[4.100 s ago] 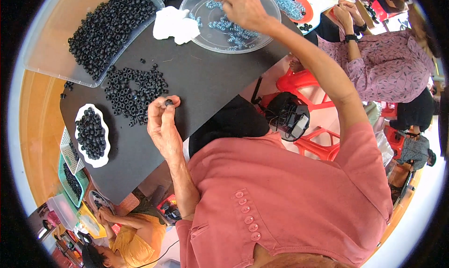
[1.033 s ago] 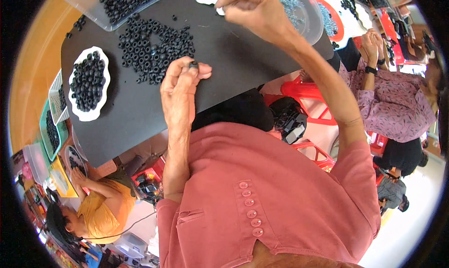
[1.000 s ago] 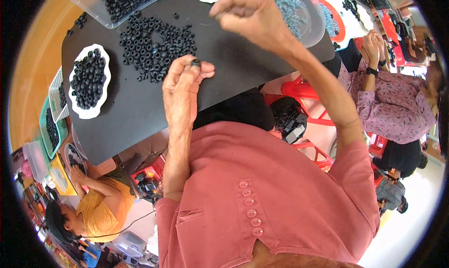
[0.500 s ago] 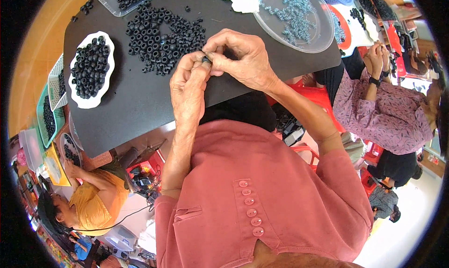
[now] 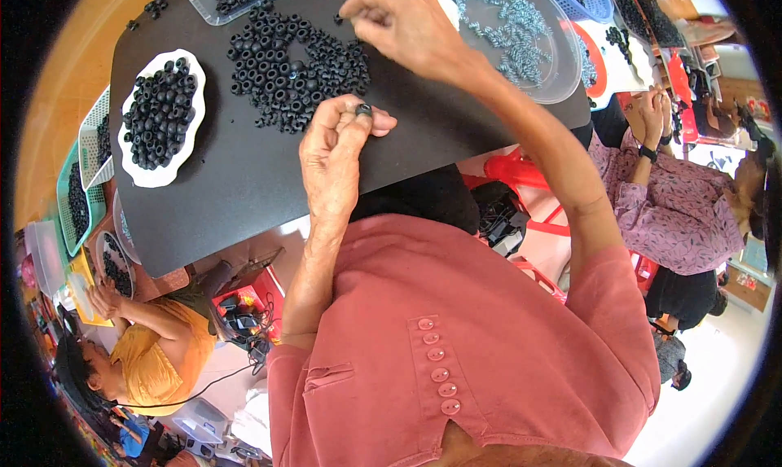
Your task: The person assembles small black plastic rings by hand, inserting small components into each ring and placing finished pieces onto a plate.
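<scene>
A mint-green perforated plastic basket (image 5: 95, 206) sits beyond the black table's (image 5: 236, 190) left edge, a red plastic stool (image 5: 513, 170) near its right corner.

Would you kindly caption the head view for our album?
Left hand pinches a round black piece near loose black rings; right hand hovers over the dark tabletop.

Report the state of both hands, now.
Left hand: closed, pinching a small, round, black bead-like piece.
Right hand: partly curled above the flat dark-grey tabletop; whether it holds anything cannot be told.
</scene>
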A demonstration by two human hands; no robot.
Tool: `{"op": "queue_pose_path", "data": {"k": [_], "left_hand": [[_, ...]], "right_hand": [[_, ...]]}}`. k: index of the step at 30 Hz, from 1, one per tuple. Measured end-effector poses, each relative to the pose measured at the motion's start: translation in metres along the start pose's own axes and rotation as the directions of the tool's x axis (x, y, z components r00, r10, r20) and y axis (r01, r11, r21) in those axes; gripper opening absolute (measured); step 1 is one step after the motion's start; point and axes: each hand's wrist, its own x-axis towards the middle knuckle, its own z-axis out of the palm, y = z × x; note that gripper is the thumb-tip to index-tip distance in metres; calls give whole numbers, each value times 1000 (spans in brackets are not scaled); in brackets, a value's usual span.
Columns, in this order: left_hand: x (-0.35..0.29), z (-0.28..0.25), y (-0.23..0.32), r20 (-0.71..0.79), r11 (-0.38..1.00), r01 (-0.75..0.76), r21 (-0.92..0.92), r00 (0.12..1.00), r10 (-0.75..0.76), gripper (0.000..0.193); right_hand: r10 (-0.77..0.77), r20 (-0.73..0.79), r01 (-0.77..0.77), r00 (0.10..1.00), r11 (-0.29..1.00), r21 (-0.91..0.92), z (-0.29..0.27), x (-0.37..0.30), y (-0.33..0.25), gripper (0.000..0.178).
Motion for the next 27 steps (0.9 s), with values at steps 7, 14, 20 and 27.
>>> {"op": "queue_pose_path", "data": {"k": [7, 14, 20, 27], "left_hand": [[0, -1, -2, 44, 1000, 1, 26, 999, -3, 13], [-1, -5, -4, 39, 999, 7, -44, 999, -5, 14], [0, -2, -2, 31, 998, -8, -59, 999, 10, 14], [-2, 4, -1, -7, 997, 8, 74, 1000, -7, 15]], "right_hand": [[-45, 228, 144, 973, 887, -438, 33, 43, 34, 16], [1, 141, 20, 990, 990, -140, 13, 26, 14, 22], [221, 306, -347, 926, 818, 458, -16, -33, -22, 13], [105, 248, -233, 963, 786, 573, -14, -72, -30, 17]]}}
